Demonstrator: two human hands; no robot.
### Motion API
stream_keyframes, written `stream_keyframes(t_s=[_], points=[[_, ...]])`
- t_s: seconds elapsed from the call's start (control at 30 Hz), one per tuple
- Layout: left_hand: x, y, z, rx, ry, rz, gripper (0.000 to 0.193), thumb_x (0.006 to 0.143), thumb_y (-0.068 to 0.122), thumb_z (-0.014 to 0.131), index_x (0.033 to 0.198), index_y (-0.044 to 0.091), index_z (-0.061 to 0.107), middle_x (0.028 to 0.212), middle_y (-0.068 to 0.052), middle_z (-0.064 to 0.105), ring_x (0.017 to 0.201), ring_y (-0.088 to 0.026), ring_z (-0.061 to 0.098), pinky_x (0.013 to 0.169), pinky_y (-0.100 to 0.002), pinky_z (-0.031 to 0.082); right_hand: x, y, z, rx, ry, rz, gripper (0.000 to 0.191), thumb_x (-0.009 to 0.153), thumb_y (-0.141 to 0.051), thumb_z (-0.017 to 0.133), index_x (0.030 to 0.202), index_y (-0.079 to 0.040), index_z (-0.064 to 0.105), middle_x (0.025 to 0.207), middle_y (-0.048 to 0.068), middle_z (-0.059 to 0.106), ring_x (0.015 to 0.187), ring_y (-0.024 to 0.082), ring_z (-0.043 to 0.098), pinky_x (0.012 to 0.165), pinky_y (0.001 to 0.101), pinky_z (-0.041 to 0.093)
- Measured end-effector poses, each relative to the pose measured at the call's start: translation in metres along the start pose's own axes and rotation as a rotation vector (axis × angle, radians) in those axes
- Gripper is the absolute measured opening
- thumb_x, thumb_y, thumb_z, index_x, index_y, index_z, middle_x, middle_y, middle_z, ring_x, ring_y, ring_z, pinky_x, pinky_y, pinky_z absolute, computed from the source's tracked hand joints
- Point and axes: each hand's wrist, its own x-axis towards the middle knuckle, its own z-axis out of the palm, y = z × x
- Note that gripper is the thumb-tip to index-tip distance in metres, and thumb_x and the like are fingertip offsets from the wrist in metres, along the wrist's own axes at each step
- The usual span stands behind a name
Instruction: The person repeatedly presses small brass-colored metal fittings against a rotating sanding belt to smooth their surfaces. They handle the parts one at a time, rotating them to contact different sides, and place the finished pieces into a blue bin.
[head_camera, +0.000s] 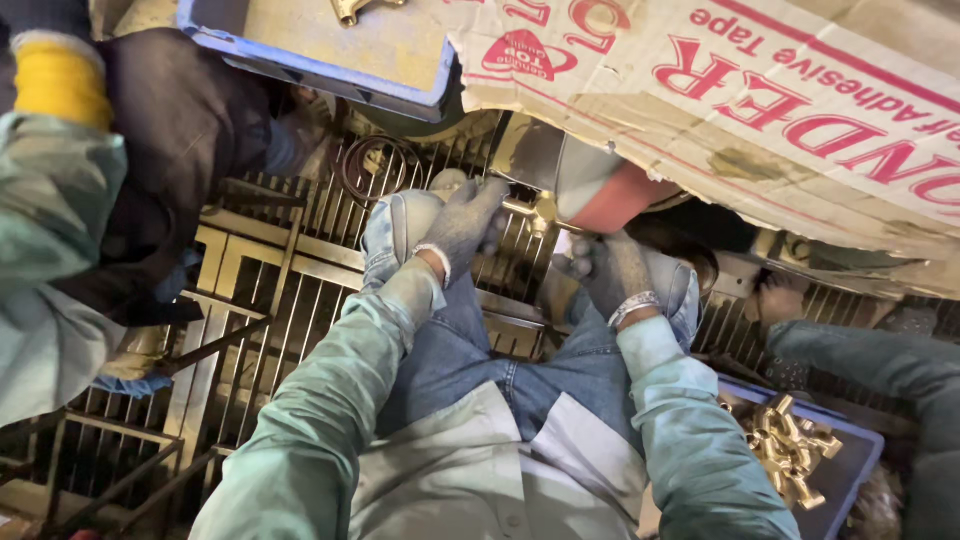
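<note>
Cardboard box (780, 110) overhangs gloved hands (465, 225) (610, 270) above metal grate (300, 290); grip unclear.

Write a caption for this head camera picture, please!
Two gloved hands, left and right, work above denim knees over a metal grate.

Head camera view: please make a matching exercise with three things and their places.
Things:
1. pile of brass fittings
2. grey-gloved left hand
3. creased brown cardboard box

Places:
A. top right, above the hands
B. over the left knee in blue jeans
C. in the blue plastic tray at lower right

Pairs: 1-C, 2-B, 3-A
</note>
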Motion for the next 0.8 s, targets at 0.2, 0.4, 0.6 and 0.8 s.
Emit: stream_keyframes(t_s=[0.2,0.4,0.6,0.8], points=[[0.012,0.013,0.007,0.118,0.11,-0.096,0.056,0.091,0.054,0.06,0.11,0.002,0.062,0.067,-0.004,0.059,0.046,-0.015,0.05,0.04,-0.031,0.04,0.024,-0.002,-0.006,0.113,-0.058,0.126,0.026,0.103,-0.034,0.048,0.102,-0.012,0.062,0.069,0.0,0.054,0.042,0.011,0.041,0.07,0.0373,0.058],[0.002,0.015,0.012,0.157,0.162,-0.111,0.057,0.094,0.055,0.058,0.101,-0.001,0.066,0.066,-0.004,0.059,0.048,-0.014,0.052,0.042,-0.03,0.041,0.012,-0.004,0.002,-0.063,0.02,0.024,0.018,0.1,-0.03,0.055,0.099,-0.013,0.059,0.067,0.0,0.049,0.042,0.011,0.037,0.059,0.0349,0.052],[-0.033,0.003,0.004,-0.001,0.013,0.099,0.033,0.095,0.039,0.062,0.104,0.006,0.064,0.07,-0.001,0.059,0.051,-0.01,0.051,0.044,-0.028,0.044,-0.029,0.002,0.017,-0.127,0.165,-0.204,0.038,0.099,-0.041,0.06,0.103,-0.003,0.065,0.067,0.004,0.056,0.047,0.015,0.049,0.059,0.0362,0.06],[-0.067,0.002,0.0,-0.226,-0.148,0.173,0.029,0.099,0.038,0.065,0.108,0.011,0.062,0.072,0.001,0.054,0.052,-0.008,0.044,0.045,-0.025,0.038,-0.092,0.008,0.023,-0.478,0.101,-0.529,0.035,0.101,-0.028,0.054,0.118,0.003,0.061,0.081,0.007,0.068,0.064,0.017,0.069,0.059,0.0315,0.054]])
